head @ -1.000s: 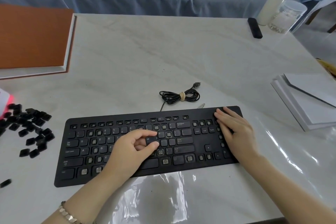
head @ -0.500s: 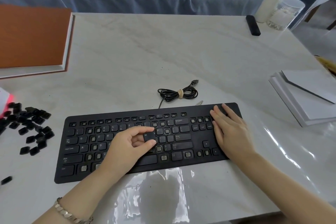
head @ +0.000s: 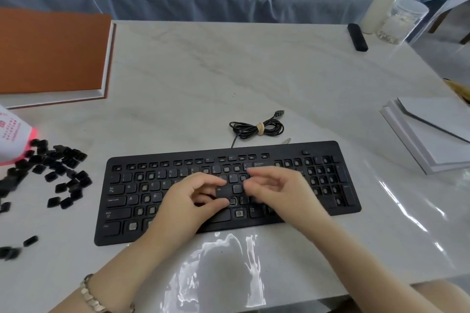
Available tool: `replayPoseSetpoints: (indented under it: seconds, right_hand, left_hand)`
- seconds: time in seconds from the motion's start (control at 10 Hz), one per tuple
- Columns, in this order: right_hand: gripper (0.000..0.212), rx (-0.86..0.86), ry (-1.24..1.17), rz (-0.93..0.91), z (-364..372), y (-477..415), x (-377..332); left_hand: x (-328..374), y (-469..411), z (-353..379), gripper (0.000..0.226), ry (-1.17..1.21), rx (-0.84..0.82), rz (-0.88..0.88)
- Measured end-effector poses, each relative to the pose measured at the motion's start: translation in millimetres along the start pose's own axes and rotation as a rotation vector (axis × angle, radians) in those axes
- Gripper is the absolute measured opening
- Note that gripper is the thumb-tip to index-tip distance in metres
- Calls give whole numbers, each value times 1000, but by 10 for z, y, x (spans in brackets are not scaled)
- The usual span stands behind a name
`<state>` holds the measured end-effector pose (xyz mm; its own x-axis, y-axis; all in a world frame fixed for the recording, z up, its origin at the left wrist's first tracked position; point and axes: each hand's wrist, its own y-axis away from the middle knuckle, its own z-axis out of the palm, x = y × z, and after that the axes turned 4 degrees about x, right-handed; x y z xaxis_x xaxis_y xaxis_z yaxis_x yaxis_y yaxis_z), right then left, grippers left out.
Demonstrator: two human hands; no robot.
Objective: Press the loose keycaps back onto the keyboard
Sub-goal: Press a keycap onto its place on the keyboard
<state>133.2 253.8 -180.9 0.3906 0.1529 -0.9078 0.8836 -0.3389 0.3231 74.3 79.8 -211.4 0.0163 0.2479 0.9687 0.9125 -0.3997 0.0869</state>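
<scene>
The black keyboard lies flat on the marble table, with many sockets bare and some keys in place. My left hand hovers over its middle rows and pinches a wide black keycap between thumb and forefinger. My right hand is over the keyboard just right of that keycap, blurred, fingers curled and apart, holding nothing I can make out. A heap of loose black keycaps lies on the table left of the keyboard.
The coiled keyboard cable sits just behind the keyboard. An orange-covered book is at the back left, a white-pink packet at the left edge. White stacked sheets lie right; a bottle, jar and black bar stand far right.
My right hand has left the keyboard's right end and come in to the middle, next to the keycap. My left hand still holds the keycap, lifted slightly.
</scene>
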Motion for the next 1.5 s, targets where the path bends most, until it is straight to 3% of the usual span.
replayPoseSetpoints:
  seconds: [0.1,0.2,0.3,0.4,0.6,0.9,1.5]
  right_hand:
    - [22,-81,-205,78,158,49,-40]
    - [20,-26,-303,119,123,82,51]
    - [22,43,-258,132,70,113,155]
    - [22,116,-68,91,-18,146,295]
    - [34,155,187,-111,-47,175,429]
    - [26,77,510,-465,116,99,625]
    - [22,178,519,-575,195,49,792]
  left_hand:
    - [54,-14,77,37,-45,-57,165]
    - [3,6,138,25,-80,-58,217]
    - [-131,52,138,27,-263,-78,294]
    - [-385,93,82,37,-669,34,528]
    - [-544,143,23,48,-951,66,558]
    - [-588,126,32,47,-1020,94,604]
    - [-603,125,38,46,-1048,107,604]
